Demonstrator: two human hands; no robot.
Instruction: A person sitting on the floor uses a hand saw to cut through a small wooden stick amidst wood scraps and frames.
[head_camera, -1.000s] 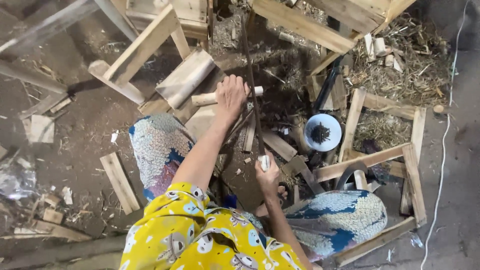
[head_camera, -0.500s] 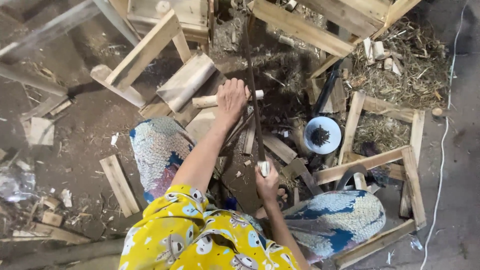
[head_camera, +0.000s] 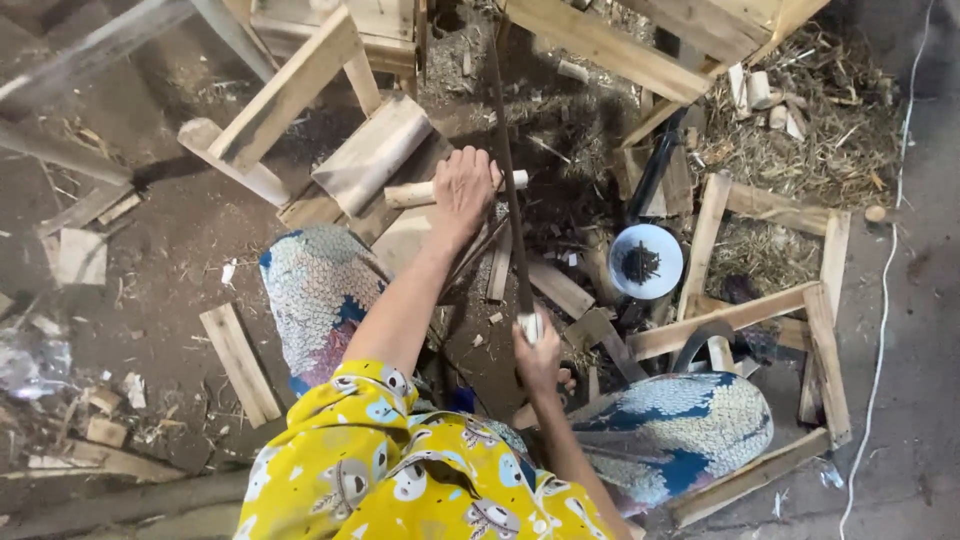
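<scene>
The right hand (head_camera: 540, 358), nearest, is clenched around the pale handle of a long dark blade (head_camera: 508, 180) that runs away from the body. Farther out, the left hand (head_camera: 462, 190) presses a short round stick (head_camera: 415, 193), fingers apparently curled over it. A blue bowl (head_camera: 646, 262) sits to the right.
</scene>
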